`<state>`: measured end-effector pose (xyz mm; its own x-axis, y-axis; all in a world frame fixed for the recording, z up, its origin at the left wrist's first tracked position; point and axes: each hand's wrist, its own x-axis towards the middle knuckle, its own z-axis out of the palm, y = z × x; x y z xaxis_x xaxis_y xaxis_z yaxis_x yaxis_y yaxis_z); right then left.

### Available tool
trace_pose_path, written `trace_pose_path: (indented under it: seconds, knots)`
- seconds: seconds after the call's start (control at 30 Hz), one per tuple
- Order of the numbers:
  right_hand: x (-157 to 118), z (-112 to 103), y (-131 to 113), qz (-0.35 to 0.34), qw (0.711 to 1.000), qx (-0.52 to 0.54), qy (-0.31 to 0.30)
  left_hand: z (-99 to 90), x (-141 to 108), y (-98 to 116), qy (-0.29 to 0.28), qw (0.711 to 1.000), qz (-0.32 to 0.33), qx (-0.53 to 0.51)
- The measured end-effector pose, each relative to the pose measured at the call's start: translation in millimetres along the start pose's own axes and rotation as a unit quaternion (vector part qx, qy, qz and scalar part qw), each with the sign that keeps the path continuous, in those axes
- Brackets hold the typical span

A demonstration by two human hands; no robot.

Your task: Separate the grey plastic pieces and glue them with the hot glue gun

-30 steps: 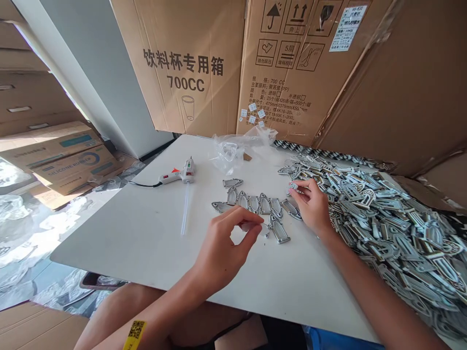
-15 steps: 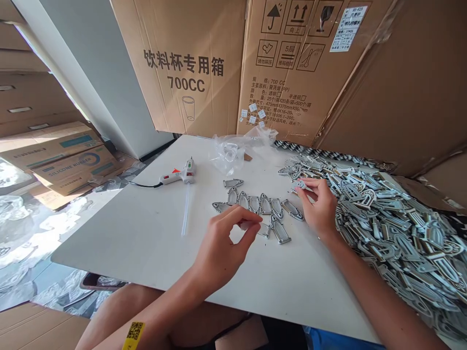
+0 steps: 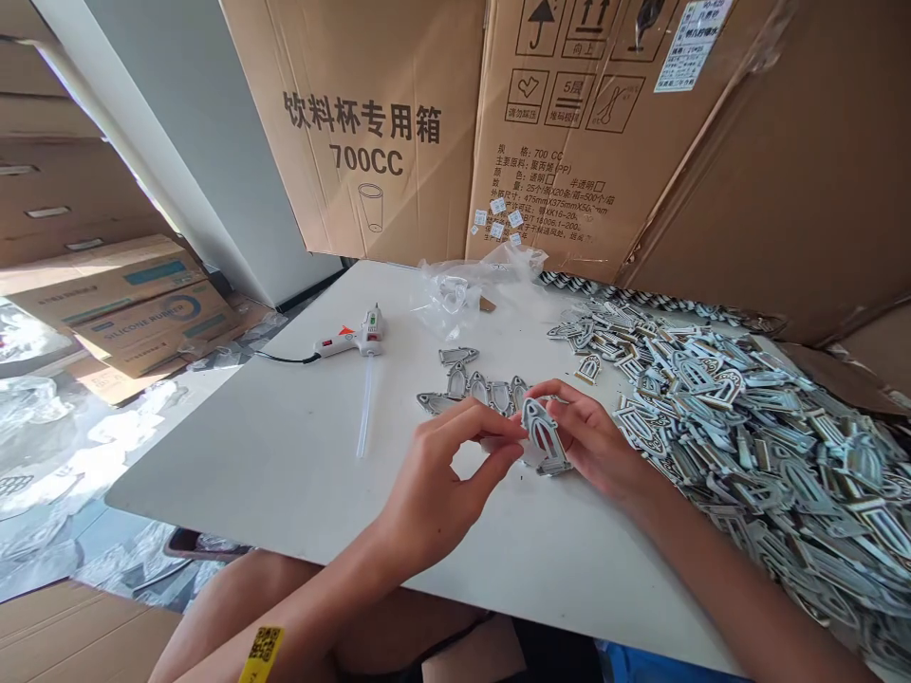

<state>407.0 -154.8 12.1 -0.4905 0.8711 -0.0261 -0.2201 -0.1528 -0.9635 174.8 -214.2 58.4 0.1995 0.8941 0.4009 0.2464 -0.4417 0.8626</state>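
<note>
Silver tag (image 3: 545,438) between left hand (image 3: 448,484), right hand (image 3: 598,441)

The right hand (image 3: 594,441) has left the edge of the big pile of tags (image 3: 747,455) and moved across to the left hand (image 3: 452,465), and together they now hold an arched grey tag (image 3: 539,434).

Your left forearm (image 3: 320,593) and right forearm (image 3: 740,588) angle in from the lower corners of the view, converging in front of you. Your left hand (image 3: 445,474) arches knuckles-up, its fingers (image 3: 484,422) reaching forward in a pinch above the thumb (image 3: 494,474). Your right hand (image 3: 598,441) turns inward, its curved fingers (image 3: 562,394) pinching toward the left. Your two grips almost meet at the fingertips.
</note>
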Motion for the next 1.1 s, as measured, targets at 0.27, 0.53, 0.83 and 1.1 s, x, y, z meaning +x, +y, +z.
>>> trace_pose_path:
  seconds: [0.27, 0.53, 0.83, 1.1]
  knots:
    - [-1, 6, 6, 0.006, 1.000, -0.014, -0.017, 4.8, -1, -4, -0.021, 1.000, 0.012, -0.001]
    - [-4, 8, 8, 0.000, 0.999, -0.037, -0.028, 6.6, -2, -3, -0.036, 0.999, 0.014, 0.004]
    - [-5, 11, 6, -0.016, 0.999, -0.019, -0.045, 8.1, -2, -8, -0.029, 0.998, 0.061, 0.019]
    - [-6, 12, 6, -0.024, 0.999, -0.016, -0.042, 8.3, -1, -11, -0.027, 0.984, 0.154, 0.080]
